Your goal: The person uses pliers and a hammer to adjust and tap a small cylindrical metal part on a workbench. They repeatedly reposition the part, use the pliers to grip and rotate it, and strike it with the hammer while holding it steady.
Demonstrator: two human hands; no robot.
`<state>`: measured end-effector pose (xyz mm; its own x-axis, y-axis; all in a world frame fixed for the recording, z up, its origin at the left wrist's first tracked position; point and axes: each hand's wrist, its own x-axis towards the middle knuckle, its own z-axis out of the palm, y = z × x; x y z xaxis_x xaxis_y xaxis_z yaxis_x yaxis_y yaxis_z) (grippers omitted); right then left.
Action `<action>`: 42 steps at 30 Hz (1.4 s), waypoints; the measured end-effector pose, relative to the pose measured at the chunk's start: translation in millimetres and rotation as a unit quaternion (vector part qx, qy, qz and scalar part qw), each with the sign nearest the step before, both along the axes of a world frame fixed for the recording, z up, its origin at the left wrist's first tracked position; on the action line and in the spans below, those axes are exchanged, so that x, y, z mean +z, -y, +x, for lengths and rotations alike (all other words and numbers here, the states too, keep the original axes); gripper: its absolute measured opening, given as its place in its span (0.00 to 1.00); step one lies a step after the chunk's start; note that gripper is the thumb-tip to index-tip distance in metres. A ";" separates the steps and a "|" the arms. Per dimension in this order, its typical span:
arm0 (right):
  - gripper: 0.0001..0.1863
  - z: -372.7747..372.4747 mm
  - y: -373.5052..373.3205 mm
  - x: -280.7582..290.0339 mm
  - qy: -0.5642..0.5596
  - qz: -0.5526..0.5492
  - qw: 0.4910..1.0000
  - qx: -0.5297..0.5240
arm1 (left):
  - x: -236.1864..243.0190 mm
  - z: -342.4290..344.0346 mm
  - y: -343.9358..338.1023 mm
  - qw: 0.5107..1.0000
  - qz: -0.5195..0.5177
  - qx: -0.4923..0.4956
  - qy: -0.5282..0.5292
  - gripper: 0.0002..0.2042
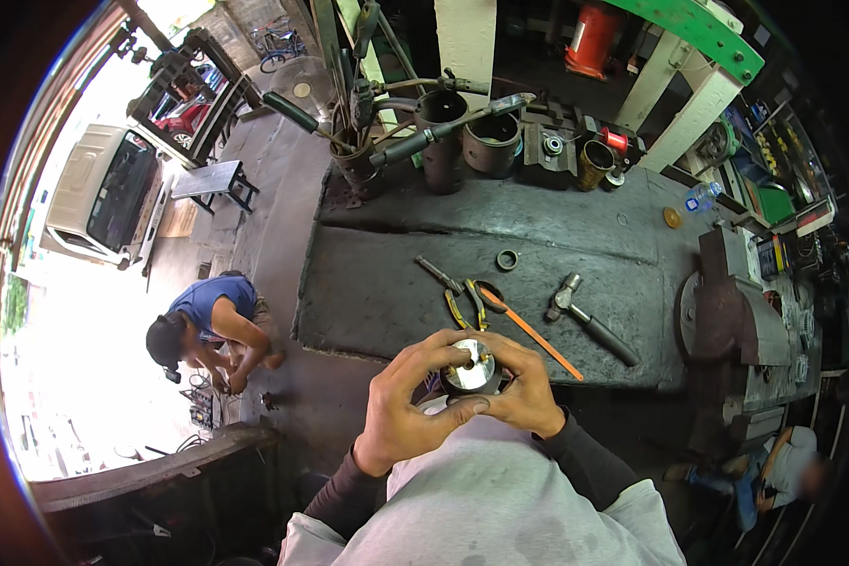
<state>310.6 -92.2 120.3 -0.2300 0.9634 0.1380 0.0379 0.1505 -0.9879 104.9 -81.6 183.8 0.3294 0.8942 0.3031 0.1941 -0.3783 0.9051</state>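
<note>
Close to my body, just off the near edge of the dark workbench (pixel 396 292), I hold a round metal part (pixel 470 374) with a shiny flat face and darker sides. My left hand (pixel 410 401) wraps round its left side, with the index finger across the top. My right hand (pixel 530 389) closes on the other side, and the thumbs meet at the front. Just beyond my fingers lie yellow-handled pliers (pixel 455 309) and a thin orange strip (pixel 538 338). Further right rests a hammer (pixel 594 325) with a dark grip. A small metal ring (pixel 507 259) lies behind the pliers.
Dark metal pots (pixel 491 141) and a can of long tools (pixel 356 170) line the bench's back. A heavy metal block (pixel 726 311) stands at right, near a plastic bottle (pixel 700 198). One person (pixel 212 316) crouches at left; another (pixel 783 467) sits at far right.
</note>
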 end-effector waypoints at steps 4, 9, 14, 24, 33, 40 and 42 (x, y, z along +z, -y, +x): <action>0.44 -0.6 -1.6 -1.4 0.024 0.015 1.000 0.005 | -15.3 -1.2 2.8 0.999 -0.034 0.027 -0.003 0.26; 0.40 -4.4 -9.6 0.3 0.072 -0.043 0.996 0.026 | -44.2 -7.8 -5.3 0.990 -0.120 0.035 0.064 0.24; 0.42 -6.9 -13.6 -6.8 0.060 -0.115 0.988 0.086 | -58.5 -17.8 -6.4 0.971 -0.199 0.059 0.120 0.23; 0.18 103.6 -33.1 -86.3 0.476 0.037 0.844 -0.245 | -70.7 -53.5 -3.8 0.928 -0.269 0.184 0.180 0.21; 0.09 150.5 -28.4 -140.6 0.640 0.027 0.736 -0.218 | -59.7 -24.9 -39.1 0.959 -0.230 0.079 0.145 0.22; 0.12 167.7 -39.9 -139.4 0.660 0.081 0.727 -0.170 | -8.7 79.0 -21.6 0.969 -0.142 -0.023 0.199 0.25; 0.17 175.0 -25.2 -127.3 0.593 0.002 0.792 -0.145 | 4.2 117.5 -5.7 0.968 -0.117 -0.025 0.222 0.27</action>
